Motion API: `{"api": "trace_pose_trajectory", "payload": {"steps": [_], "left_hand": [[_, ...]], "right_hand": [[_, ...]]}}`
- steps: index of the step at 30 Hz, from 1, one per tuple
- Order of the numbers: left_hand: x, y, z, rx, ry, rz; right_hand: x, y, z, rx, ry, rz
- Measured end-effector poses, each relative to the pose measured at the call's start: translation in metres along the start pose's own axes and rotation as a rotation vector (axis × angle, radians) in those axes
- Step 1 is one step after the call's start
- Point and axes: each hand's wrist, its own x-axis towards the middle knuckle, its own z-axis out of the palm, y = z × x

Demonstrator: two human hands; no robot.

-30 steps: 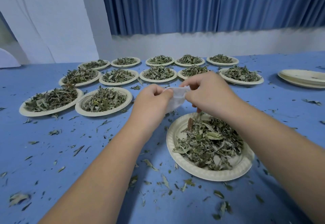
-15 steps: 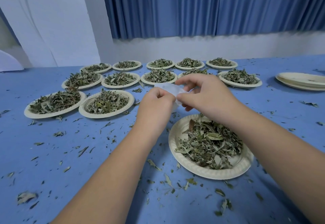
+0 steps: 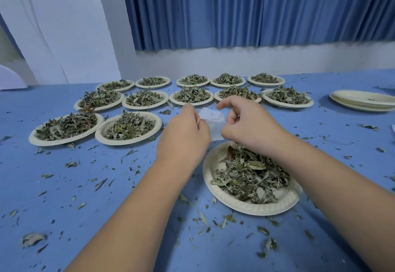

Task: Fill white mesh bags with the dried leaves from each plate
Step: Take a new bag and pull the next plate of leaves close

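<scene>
A small white mesh bag [image 3: 212, 122] hangs between my two hands above the blue table. My left hand [image 3: 183, 135] pinches its left edge, and my right hand [image 3: 248, 124] pinches its right edge with curled fingers. Just below and to the right sits a paper plate [image 3: 215, 188] heaped with dried green leaves [image 3: 250, 175]. My hands hide part of the bag and the far rim of that plate.
Several more paper plates of dried leaves [image 3: 128, 125] stand in rows at the back and left. A stack of bare paper plates [image 3: 363, 100] lies at the far right. Loose leaf bits [image 3: 100, 184] litter the blue tablecloth. A blue curtain hangs behind.
My hands have drawn slightly apart, spreading the white bag wider between them. The view has tilted up a little.
</scene>
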Motion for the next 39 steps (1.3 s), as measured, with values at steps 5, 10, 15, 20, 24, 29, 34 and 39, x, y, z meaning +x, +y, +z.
{"api": "trace_pose_trajectory", "payload": {"steps": [5, 10, 15, 20, 24, 29, 34, 39], "left_hand": [[0.001, -0.004, -0.01, -0.194, -0.057, 0.107], [-0.004, -0.002, -0.013, -0.463, -0.124, 0.102], [-0.003, -0.002, -0.009, -0.406, 0.015, 0.093], [-0.005, -0.002, -0.005, -0.242, 0.085, 0.157], [-0.007, -0.001, 0.0, -0.187, 0.053, 0.174], [-0.007, -0.001, 0.002, -0.124, 0.013, 0.206], [-0.007, -0.002, 0.004, -0.096, -0.015, 0.2], [-0.007, -0.003, 0.005, -0.119, -0.018, 0.181]], "right_hand": [[0.0, 0.003, -0.009, 0.018, -0.025, 0.0], [-0.006, 0.007, -0.029, 0.094, -0.081, 0.019], [-0.02, 0.011, -0.052, -0.158, -0.109, -0.041], [-0.043, 0.01, -0.058, -0.489, -0.336, 0.009], [-0.05, 0.007, -0.046, -0.609, -0.376, 0.017], [-0.052, 0.003, -0.034, -0.692, -0.377, -0.003], [-0.054, 0.005, -0.032, -0.67, -0.384, -0.025], [-0.052, 0.006, -0.03, -0.603, -0.359, -0.036]]}}
